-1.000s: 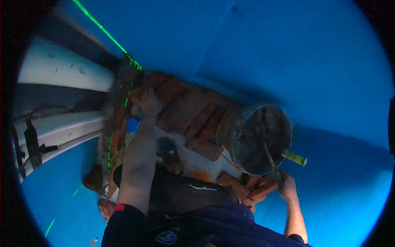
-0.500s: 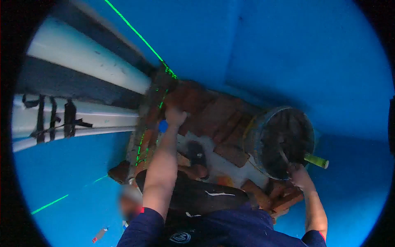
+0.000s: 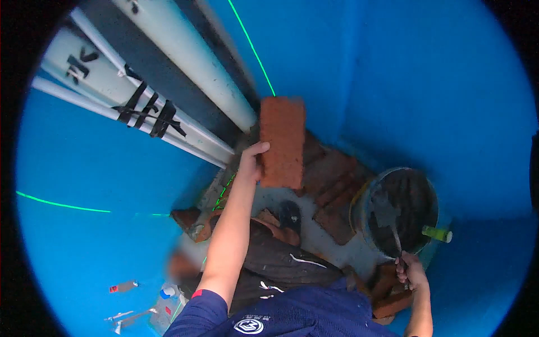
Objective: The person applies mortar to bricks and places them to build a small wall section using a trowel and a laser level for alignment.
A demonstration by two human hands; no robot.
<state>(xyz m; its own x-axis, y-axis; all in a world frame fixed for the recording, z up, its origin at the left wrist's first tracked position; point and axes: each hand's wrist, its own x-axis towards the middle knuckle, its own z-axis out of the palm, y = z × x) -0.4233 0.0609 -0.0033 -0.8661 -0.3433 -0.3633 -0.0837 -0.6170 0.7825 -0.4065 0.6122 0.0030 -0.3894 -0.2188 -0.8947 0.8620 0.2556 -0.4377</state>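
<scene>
A red brick is held up in my left hand, its thumb on the brick's left edge. My right hand is closed round the dark handle of a trowel, whose blade carries grey mortar inside the round bucket. A yellow-green cylindrical thing sticks out at the bucket's right rim. Below and behind the held brick, more bricks lie on the dusty grey floor around my dark shoe.
Blue walls surround the corner. Pipes, some bound with black tape, run down at upper left. Green laser lines cross the walls. Broken bricks lie beside my right hand; small tools lie at lower left.
My left hand has lifted a brick from among the bricks at the corner. The trowel's mortar-covered blade now shows in the bucket. The view has shifted, showing more of the pipes.
</scene>
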